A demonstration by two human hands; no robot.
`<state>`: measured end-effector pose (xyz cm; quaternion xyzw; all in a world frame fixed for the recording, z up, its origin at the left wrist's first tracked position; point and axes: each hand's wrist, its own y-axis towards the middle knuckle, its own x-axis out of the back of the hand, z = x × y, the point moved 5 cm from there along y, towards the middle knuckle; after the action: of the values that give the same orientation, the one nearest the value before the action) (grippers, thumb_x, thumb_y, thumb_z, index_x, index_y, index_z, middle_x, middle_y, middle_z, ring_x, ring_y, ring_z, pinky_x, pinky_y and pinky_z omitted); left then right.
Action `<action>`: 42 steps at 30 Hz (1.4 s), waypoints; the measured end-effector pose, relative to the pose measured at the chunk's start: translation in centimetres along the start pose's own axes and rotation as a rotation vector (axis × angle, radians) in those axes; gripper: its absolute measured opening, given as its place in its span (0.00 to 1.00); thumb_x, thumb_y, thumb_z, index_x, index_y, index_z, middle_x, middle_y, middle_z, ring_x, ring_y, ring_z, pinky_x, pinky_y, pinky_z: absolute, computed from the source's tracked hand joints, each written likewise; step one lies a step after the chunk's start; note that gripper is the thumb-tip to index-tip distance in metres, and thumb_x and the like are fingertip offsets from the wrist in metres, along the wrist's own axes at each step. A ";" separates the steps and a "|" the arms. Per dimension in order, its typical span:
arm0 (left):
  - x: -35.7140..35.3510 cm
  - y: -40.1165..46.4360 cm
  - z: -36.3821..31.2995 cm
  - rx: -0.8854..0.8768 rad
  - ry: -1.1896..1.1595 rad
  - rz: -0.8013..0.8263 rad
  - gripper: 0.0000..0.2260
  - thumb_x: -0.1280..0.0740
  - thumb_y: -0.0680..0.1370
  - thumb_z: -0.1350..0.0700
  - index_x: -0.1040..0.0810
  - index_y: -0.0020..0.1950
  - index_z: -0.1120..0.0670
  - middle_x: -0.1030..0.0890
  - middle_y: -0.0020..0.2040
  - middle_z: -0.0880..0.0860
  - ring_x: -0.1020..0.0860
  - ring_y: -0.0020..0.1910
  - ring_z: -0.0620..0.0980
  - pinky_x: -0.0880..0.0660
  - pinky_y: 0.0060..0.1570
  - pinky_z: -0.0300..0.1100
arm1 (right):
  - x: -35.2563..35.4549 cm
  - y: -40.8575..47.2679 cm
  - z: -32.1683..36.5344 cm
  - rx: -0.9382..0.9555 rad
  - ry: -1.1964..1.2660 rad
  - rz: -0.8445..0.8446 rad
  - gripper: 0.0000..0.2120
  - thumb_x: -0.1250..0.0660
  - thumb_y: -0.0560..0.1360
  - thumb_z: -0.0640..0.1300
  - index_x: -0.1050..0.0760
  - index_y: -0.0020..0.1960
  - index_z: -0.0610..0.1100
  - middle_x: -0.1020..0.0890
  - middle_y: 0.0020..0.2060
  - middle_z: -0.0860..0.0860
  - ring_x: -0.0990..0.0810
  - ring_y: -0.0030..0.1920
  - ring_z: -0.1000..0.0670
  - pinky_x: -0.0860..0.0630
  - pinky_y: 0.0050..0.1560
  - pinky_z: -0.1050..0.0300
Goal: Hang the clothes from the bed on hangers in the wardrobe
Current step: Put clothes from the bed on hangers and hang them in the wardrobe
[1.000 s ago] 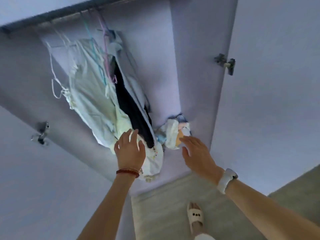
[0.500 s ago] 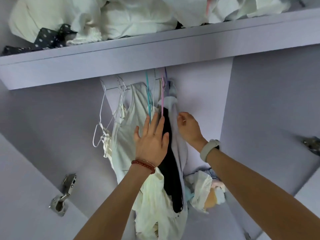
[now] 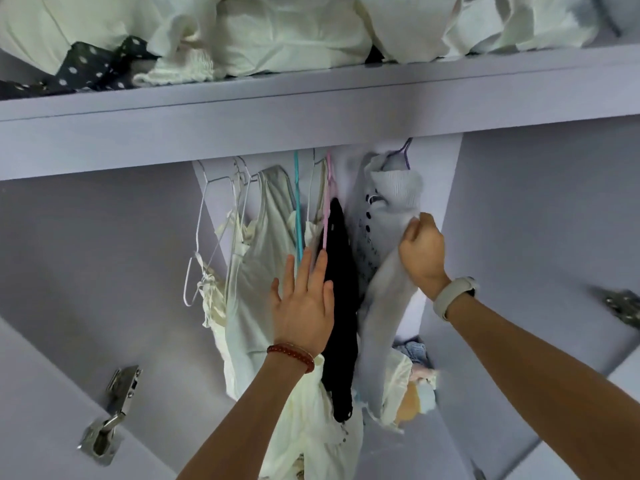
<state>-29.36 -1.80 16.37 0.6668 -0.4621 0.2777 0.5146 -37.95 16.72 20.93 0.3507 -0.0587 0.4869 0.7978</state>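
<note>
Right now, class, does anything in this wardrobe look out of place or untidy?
Yes. The clothes on the top shelf are crumpled heaps, not folded. More garments lie bunched on the wardrobe floor. One white hanger hangs bare among the dressed ones.

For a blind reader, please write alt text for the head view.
Inside a lilac wardrobe, the right hand grips a pale ribbed top on a purple hanger, while the flat left hand presses the cream and black garments aside.
</note>
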 end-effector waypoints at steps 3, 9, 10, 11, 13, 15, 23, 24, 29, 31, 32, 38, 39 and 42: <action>-0.2 0.0 -1.0 0.020 0.004 0.007 0.28 0.61 0.75 0.43 0.48 0.75 0.46 0.45 0.76 0.53 0.49 0.74 0.57 0.54 0.68 0.63 | 3.1 -3.1 -2.1 0.007 -0.015 0.023 0.11 0.49 0.80 0.39 0.32 0.52 0.33 0.31 0.31 0.48 0.30 0.35 0.45 0.36 0.37 0.53; 0.7 -3.9 -7.1 -0.281 -0.169 -0.213 0.19 0.44 0.73 0.55 0.25 0.62 0.57 0.28 0.66 0.60 0.34 0.67 0.60 0.40 0.64 0.63 | 10.6 -15.2 -6.8 -0.097 -0.110 0.022 0.12 0.46 0.79 0.43 0.29 0.49 0.36 0.26 0.33 0.45 0.27 0.34 0.44 0.35 0.36 0.55; 0.4 -5.1 -8.1 -0.334 -0.246 -0.195 0.19 0.44 0.74 0.55 0.25 0.61 0.58 0.28 0.65 0.61 0.32 0.65 0.61 0.37 0.63 0.61 | 12.0 -17.3 -7.2 -0.103 -0.138 0.009 0.14 0.47 0.78 0.46 0.28 0.48 0.36 0.26 0.32 0.46 0.26 0.33 0.43 0.35 0.35 0.56; -0.3 -6.3 -9.1 -0.372 -0.337 -0.147 0.19 0.44 0.74 0.55 0.25 0.60 0.60 0.28 0.64 0.62 0.30 0.64 0.61 0.34 0.62 0.58 | 13.4 -19.5 -7.6 -0.115 -0.181 0.006 0.16 0.48 0.76 0.47 0.27 0.48 0.36 0.26 0.31 0.48 0.26 0.32 0.43 0.36 0.35 0.57; -2.1 -9.0 -11.0 -0.404 -0.513 0.007 0.19 0.45 0.75 0.54 0.26 0.62 0.61 0.29 0.65 0.62 0.30 0.64 0.60 0.33 0.62 0.53 | 16.1 -24.1 -8.6 -0.170 -0.257 0.027 0.16 0.49 0.74 0.48 0.28 0.45 0.39 0.29 0.27 0.52 0.28 0.29 0.44 0.37 0.34 0.57; -4.4 -11.6 -12.7 -0.408 -0.618 0.156 0.20 0.44 0.77 0.55 0.30 0.66 0.62 0.30 0.66 0.61 0.32 0.66 0.59 0.34 0.64 0.52 | 18.4 -28.4 -9.3 -0.234 -0.305 0.057 0.13 0.50 0.74 0.48 0.32 0.41 0.41 0.33 0.24 0.55 0.33 0.26 0.48 0.38 0.34 0.57; -10.2 -25.4 -24.4 -0.552 -0.799 0.726 0.17 0.42 0.80 0.58 0.32 0.68 0.60 0.30 0.67 0.59 0.35 0.68 0.56 0.40 0.65 0.37 | 30.1 -45.5 -8.2 -0.458 -0.499 -0.027 0.08 0.49 0.76 0.48 0.36 0.40 0.47 0.34 0.27 0.57 0.30 0.29 0.45 0.37 0.34 0.57; -9.9 -27.3 -26.1 -0.588 -0.853 0.774 0.14 0.42 0.80 0.59 0.28 0.64 0.61 0.26 0.62 0.58 0.30 0.63 0.55 0.38 0.59 0.31 | 31.4 -47.3 -7.9 -0.483 -0.515 -0.058 0.09 0.49 0.77 0.48 0.35 0.40 0.48 0.33 0.27 0.57 0.29 0.29 0.44 0.37 0.33 0.57; -7.7 -36.6 -33.1 -0.652 -0.990 0.899 0.09 0.42 0.80 0.62 0.22 0.47 0.60 0.23 0.48 0.56 0.29 0.47 0.48 0.37 0.43 0.29 | 36.9 -55.9 -6.8 -0.651 -0.552 -0.240 0.11 0.46 0.75 0.46 0.29 0.43 0.42 0.25 0.29 0.48 0.27 0.29 0.46 0.36 0.31 0.59; -6.6 -40.7 -35.7 -0.749 -1.031 0.891 0.09 0.42 0.78 0.59 0.26 0.40 0.56 0.25 0.41 0.53 0.29 0.42 0.49 0.38 0.42 0.35 | 39.0 -59.5 -6.4 -0.733 -0.544 -0.299 0.08 0.44 0.74 0.44 0.28 0.43 0.41 0.25 0.30 0.50 0.28 0.29 0.49 0.36 0.32 0.58; -6.0 -42.8 -36.9 -0.804 -1.061 0.907 0.09 0.44 0.76 0.57 0.27 0.38 0.56 0.27 0.38 0.51 0.29 0.41 0.50 0.38 0.42 0.37 | 40.1 -61.2 -6.2 -0.773 -0.552 -0.321 0.09 0.44 0.72 0.45 0.28 0.44 0.41 0.26 0.30 0.51 0.30 0.30 0.50 0.37 0.33 0.58; -2.3 -59.0 -42.0 -1.377 -1.041 0.880 0.16 0.44 0.76 0.54 0.21 0.39 0.61 0.23 0.36 0.59 0.29 0.39 0.58 0.35 0.43 0.49 | 45.6 -71.8 -4.3 -1.084 -0.600 -0.429 0.30 0.48 0.72 0.60 0.43 0.71 0.50 0.26 0.60 0.52 0.23 0.55 0.47 0.28 0.50 0.54; -1.3 -61.6 -42.8 -1.452 -1.049 0.867 0.15 0.44 0.76 0.54 0.21 0.40 0.61 0.22 0.36 0.59 0.30 0.39 0.55 0.36 0.43 0.48 | 46.4 -73.6 -4.2 -1.141 -0.628 -0.463 0.30 0.48 0.73 0.61 0.45 0.72 0.50 0.27 0.63 0.50 0.24 0.57 0.44 0.27 0.51 0.52; 1.7 -68.4 -46.2 -1.619 -1.100 0.869 0.15 0.42 0.75 0.54 0.20 0.40 0.61 0.23 0.35 0.59 0.32 0.40 0.51 0.37 0.43 0.47 | 49.3 -77.9 -4.0 -1.241 -0.671 -0.670 0.20 0.48 0.78 0.56 0.36 0.65 0.45 0.20 0.52 0.42 0.23 0.50 0.38 0.33 0.41 0.51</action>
<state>37.95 44.17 3.04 -0.0610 -0.8751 -0.2909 0.3818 50.34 33.65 0.31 -0.0321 -0.4493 -0.0338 0.8921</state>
